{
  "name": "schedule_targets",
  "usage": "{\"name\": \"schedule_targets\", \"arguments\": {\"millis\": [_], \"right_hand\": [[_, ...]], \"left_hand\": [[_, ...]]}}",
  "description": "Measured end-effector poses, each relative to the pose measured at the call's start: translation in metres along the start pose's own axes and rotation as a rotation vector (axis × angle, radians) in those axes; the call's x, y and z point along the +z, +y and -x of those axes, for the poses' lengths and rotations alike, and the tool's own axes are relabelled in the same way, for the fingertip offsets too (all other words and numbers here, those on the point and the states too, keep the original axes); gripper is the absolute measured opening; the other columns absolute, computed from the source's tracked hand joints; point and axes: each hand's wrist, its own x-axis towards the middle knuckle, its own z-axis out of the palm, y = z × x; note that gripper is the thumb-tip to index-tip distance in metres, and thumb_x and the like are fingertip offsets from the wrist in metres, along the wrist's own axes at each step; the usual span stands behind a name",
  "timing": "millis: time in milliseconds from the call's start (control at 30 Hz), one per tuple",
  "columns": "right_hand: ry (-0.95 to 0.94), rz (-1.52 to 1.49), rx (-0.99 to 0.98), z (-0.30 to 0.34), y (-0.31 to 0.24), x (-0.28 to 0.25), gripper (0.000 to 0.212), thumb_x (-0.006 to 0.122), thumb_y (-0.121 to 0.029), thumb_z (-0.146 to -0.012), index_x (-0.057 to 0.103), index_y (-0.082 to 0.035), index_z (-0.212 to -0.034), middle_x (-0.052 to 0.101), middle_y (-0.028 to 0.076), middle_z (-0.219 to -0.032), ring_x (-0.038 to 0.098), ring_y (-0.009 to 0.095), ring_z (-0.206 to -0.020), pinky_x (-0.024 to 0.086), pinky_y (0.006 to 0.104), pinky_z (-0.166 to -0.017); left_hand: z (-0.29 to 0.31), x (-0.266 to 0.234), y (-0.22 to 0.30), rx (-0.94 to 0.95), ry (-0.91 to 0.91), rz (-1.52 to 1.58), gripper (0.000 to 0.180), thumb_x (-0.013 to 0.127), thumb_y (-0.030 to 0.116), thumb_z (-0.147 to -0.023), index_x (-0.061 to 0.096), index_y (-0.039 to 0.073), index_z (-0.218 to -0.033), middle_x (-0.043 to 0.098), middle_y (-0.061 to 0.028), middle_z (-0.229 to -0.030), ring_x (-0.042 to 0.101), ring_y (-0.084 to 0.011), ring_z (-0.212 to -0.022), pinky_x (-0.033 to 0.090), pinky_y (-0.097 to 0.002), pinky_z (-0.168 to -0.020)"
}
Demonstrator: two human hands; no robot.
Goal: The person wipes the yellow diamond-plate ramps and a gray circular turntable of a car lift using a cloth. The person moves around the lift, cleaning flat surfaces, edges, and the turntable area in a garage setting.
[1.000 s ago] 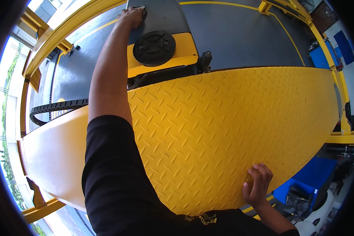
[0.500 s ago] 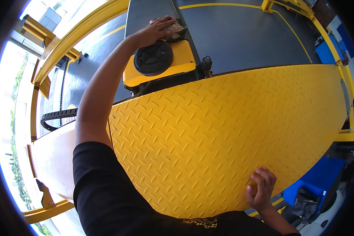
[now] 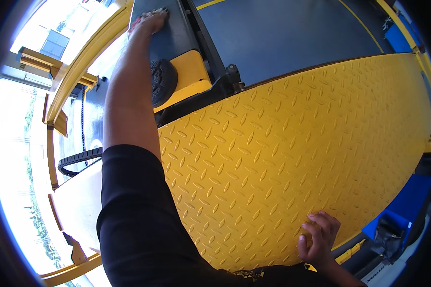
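My left arm is stretched far forward, and my left hand (image 3: pixel 152 22) presses a crumpled cloth (image 3: pixel 138 21) against the top of a long dark grey beam (image 3: pixel 175 36). Only bits of the cloth show around the fingers. Nearer to me on the beam are a yellow block (image 3: pixel 192 74) and a round black rubber pad (image 3: pixel 164 83), partly covered by my forearm. My right hand (image 3: pixel 321 239) rests at the near right on the yellow diamond-plate surface (image 3: pixel 282 148), empty, its fingers loosely bent and apart.
A black bolt fitting (image 3: pixel 233 76) stands up beside the beam at the plate's far edge. Yellow frame posts (image 3: pixel 74 67) and a black cable chain (image 3: pixel 79 157) are on the left. At lower right sit a blue box (image 3: pixel 409 205) and a black bag (image 3: pixel 389 237).
My left hand has slid the cloth farther forward and left along the beam, away from the yellow block. The view has shifted slightly. My right hand stays on the plate.
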Motion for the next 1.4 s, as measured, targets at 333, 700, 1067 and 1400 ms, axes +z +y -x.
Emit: {"name": "schedule_targets", "arguments": {"millis": [333,700,1067,1400], "right_hand": [[0.066,-0.081,0.031,-0.002,-0.003,0.003,0.022,0.065,-0.016,-0.079,0.069,-0.011,-0.1,0.064,0.012,-0.13,0.053,0.038,-0.127,0.04,0.0509,-0.106],[0.005,-0.073,0.052,0.0,-0.003,0.0,0.021,0.065,-0.014,-0.08,0.066,-0.009,-0.1,0.06,0.016,-0.129,0.052,0.041,-0.125,0.041,0.0545,-0.108],[0.065,-0.115,0.099,-0.001,-0.005,-0.003,0.016,0.069,-0.009,-0.079,0.069,-0.01,-0.095,0.069,0.011,-0.125,0.058,0.035,-0.125,0.042,0.0503,-0.106],[0.205,-0.243,0.044,-0.004,-0.001,-0.002,0.017,0.068,-0.005,-0.079,0.07,-0.009,-0.096,0.072,0.01,-0.122,0.064,0.033,-0.121,0.043,0.047,-0.105]], "left_hand": [[0.125,-0.006,0.084,0.368,0.003,0.181,0.077,0.035,0.07,-0.106,0.019,0.034,-0.172,0.003,-0.0101,-0.181,0.003,-0.0443,-0.165,0.005,-0.0632,-0.131],[0.137,-0.026,0.152,0.542,-0.033,-0.441,0.044,0.044,0.04,-0.11,0.064,0.029,-0.147,0.024,-0.0133,-0.177,0.012,-0.0448,-0.164,0.015,-0.0661,-0.13],[-0.001,-0.017,0.178,0.534,-0.105,-0.736,0.035,0.062,0.017,-0.098,0.074,0.016,-0.131,0.066,-0.0114,-0.145,0.052,-0.0385,-0.143,0.049,-0.0644,-0.107],[0.153,-0.025,0.161,0.626,-0.295,-0.487,0.051,0.065,0.022,-0.099,0.057,0.016,-0.149,0.049,-0.0136,-0.16,0.033,-0.033,-0.158,0.031,-0.0604,-0.122]]}}
